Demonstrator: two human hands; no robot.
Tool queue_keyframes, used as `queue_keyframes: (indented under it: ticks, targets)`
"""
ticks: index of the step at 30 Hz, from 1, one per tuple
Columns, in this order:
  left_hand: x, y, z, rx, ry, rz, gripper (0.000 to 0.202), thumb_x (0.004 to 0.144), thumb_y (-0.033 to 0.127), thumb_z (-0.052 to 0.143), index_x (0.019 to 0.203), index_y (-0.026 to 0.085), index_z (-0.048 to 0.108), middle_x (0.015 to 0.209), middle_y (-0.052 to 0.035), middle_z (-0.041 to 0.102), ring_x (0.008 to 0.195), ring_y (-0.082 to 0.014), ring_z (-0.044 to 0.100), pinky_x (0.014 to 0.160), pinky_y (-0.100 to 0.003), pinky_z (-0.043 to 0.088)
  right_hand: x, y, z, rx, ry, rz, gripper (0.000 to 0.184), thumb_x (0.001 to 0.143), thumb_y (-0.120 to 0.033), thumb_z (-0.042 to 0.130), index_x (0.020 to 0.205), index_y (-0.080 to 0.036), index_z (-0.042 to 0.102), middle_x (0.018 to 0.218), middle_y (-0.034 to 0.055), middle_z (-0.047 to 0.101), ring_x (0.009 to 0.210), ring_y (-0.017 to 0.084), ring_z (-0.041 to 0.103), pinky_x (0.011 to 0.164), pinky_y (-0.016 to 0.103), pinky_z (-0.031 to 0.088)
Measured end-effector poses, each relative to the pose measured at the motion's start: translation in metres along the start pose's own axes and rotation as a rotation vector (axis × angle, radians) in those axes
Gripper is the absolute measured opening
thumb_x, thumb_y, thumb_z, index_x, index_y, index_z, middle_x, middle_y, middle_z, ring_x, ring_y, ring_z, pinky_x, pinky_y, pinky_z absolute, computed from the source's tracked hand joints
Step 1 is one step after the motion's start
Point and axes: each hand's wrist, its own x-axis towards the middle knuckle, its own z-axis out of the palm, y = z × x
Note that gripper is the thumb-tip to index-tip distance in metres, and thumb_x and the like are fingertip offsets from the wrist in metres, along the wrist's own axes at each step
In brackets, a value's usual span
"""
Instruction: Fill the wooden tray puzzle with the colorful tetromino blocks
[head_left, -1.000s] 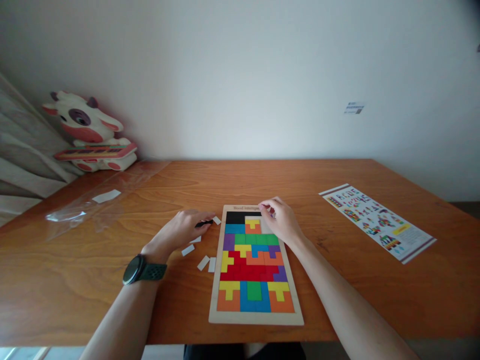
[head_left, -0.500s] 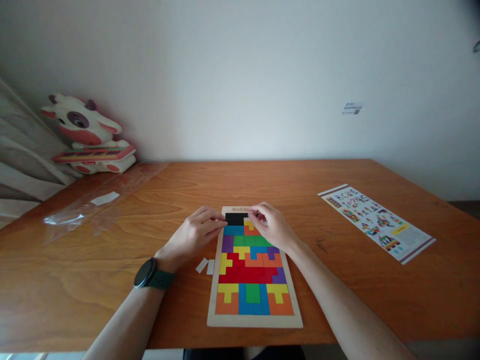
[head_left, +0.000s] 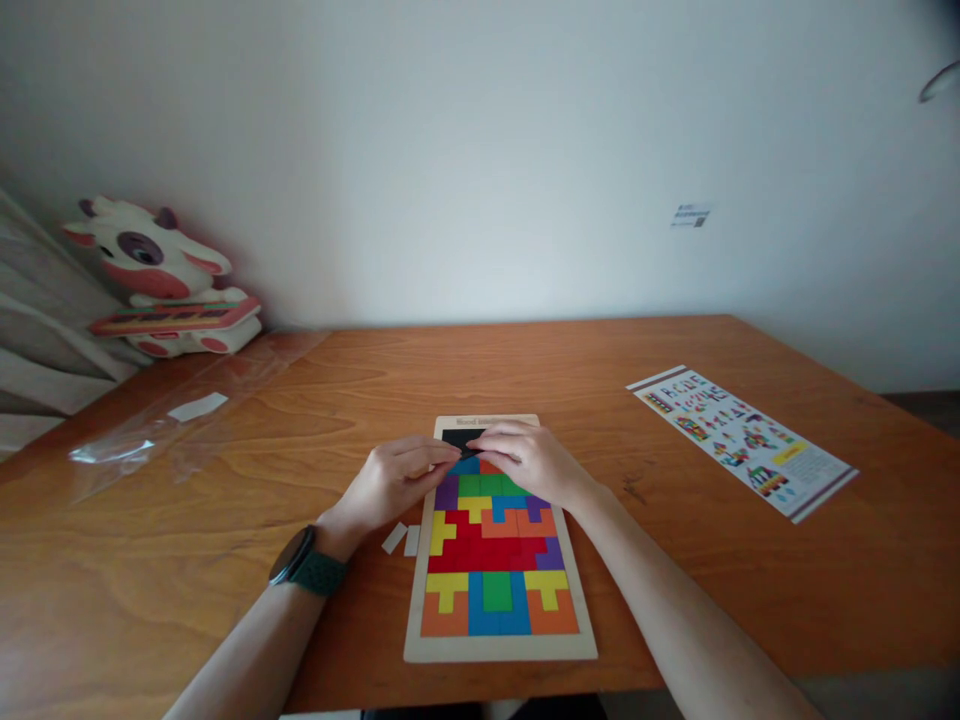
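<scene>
A wooden puzzle tray (head_left: 422,640) packed with coloured block pieces lies on the table before me. My left hand (head_left: 394,482) and my right hand (head_left: 531,459) meet over its far end. Their fingertips pinch together on a small black piece (head_left: 466,450) just above the black area (head_left: 456,437) at the tray's top. A dark watch (head_left: 294,560) is on my left wrist. Two small white pieces (head_left: 403,539) lie on the table just left of the tray, beside my left wrist.
A printed colour leaflet (head_left: 739,437) lies at the right. Clear plastic wrap (head_left: 150,430) with a white label lies at the left. A cow-shaped toy (head_left: 157,280) stands at the back left against the wall.
My left hand moved right from the table onto the tray's top end. My right hand slid left to meet it. Both now pinch the black piece.
</scene>
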Motion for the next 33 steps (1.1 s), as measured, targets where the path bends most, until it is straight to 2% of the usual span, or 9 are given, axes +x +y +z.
queue_keyframes:
  ticks: [4,8,11,15,17,20,26,29,33]
  targets:
    - [0.004,-0.001,0.0,0.12,-0.055,-0.025,0.024,0.095,0.022,0.058,0.117,0.019,0.065,0.107,-0.0079,0.072,0.096,-0.0182,0.069,0.085,-0.032,0.059,-0.006,0.014,-0.005,-0.073,0.023,0.117,0.033,0.099,-0.018,0.05,0.127,-0.026,0.066,0.108,0.0077,0.069,0.096,0.018,0.067,0.086,0.036,0.055]
    - [0.004,-0.004,0.0,0.17,-0.118,-0.001,0.022,0.095,0.022,0.056,0.114,0.018,0.067,0.109,-0.0095,0.07,0.099,-0.0199,0.066,0.086,-0.034,0.058,-0.01,0.027,-0.008,-0.059,0.054,0.181,0.027,0.094,-0.014,0.058,0.113,-0.026,0.074,0.1,0.0065,0.07,0.088,0.017,0.067,0.08,0.032,0.055]
    - [0.002,-0.005,0.0,0.161,-0.15,-0.012,0.023,0.095,0.022,0.055,0.116,0.02,0.066,0.111,-0.009,0.068,0.101,-0.0196,0.065,0.088,-0.034,0.057,-0.009,0.028,-0.009,-0.001,0.084,0.221,0.028,0.089,-0.011,0.065,0.111,-0.026,0.074,0.099,0.0049,0.074,0.088,0.017,0.069,0.081,0.032,0.055]
    - [0.001,-0.006,0.0,0.156,-0.185,-0.013,0.022,0.095,0.021,0.055,0.114,0.021,0.066,0.112,-0.0085,0.067,0.102,-0.0194,0.065,0.088,-0.033,0.057,-0.008,0.026,-0.01,-0.058,0.049,0.201,0.02,0.085,-0.01,0.07,0.095,-0.025,0.078,0.094,0.0045,0.075,0.088,0.018,0.069,0.083,0.033,0.054]
    - [0.001,-0.006,0.0,0.154,-0.198,-0.007,0.021,0.095,0.02,0.054,0.113,0.02,0.067,0.111,-0.0084,0.067,0.101,-0.0192,0.064,0.088,-0.033,0.056,-0.009,0.027,-0.01,-0.081,0.031,0.199,0.016,0.084,-0.011,0.072,0.089,-0.024,0.079,0.093,0.0047,0.074,0.083,0.017,0.068,0.078,0.031,0.054]
    - [0.001,-0.006,0.0,0.151,-0.214,-0.015,0.021,0.096,0.021,0.053,0.111,0.02,0.067,0.111,-0.0085,0.066,0.102,-0.0192,0.064,0.088,-0.032,0.056,-0.011,0.029,-0.01,-0.057,0.013,0.223,0.016,0.085,-0.012,0.07,0.091,-0.024,0.079,0.095,0.0051,0.071,0.077,0.014,0.066,0.072,0.029,0.053]
    - [0.001,-0.007,0.0,0.171,-0.254,-0.048,0.019,0.097,0.023,0.052,0.108,0.02,0.067,0.114,-0.0088,0.065,0.102,-0.0198,0.063,0.089,-0.034,0.055,-0.014,0.027,-0.01,-0.059,-0.061,0.197,0.026,0.086,-0.008,0.062,0.101,-0.024,0.078,0.101,0.0068,0.068,0.081,0.015,0.065,0.077,0.032,0.054]
    - [0.0,-0.007,-0.001,0.202,-0.272,-0.074,0.019,0.097,0.025,0.052,0.107,0.02,0.067,0.114,-0.0086,0.066,0.103,-0.0208,0.063,0.09,-0.035,0.055,-0.015,0.024,-0.01,-0.092,-0.057,0.175,0.025,0.086,-0.01,0.063,0.102,-0.024,0.077,0.101,0.0068,0.066,0.089,0.017,0.065,0.082,0.034,0.053]
    - [0.0,-0.008,-0.001,0.222,-0.279,-0.088,0.018,0.097,0.025,0.052,0.103,0.02,0.068,0.112,-0.0082,0.066,0.102,-0.0214,0.063,0.09,-0.035,0.055,-0.013,0.023,-0.011,-0.12,-0.039,0.219,0.019,0.09,-0.015,0.062,0.102,-0.021,0.076,0.095,0.0062,0.064,0.079,0.015,0.063,0.074,0.03,0.052]
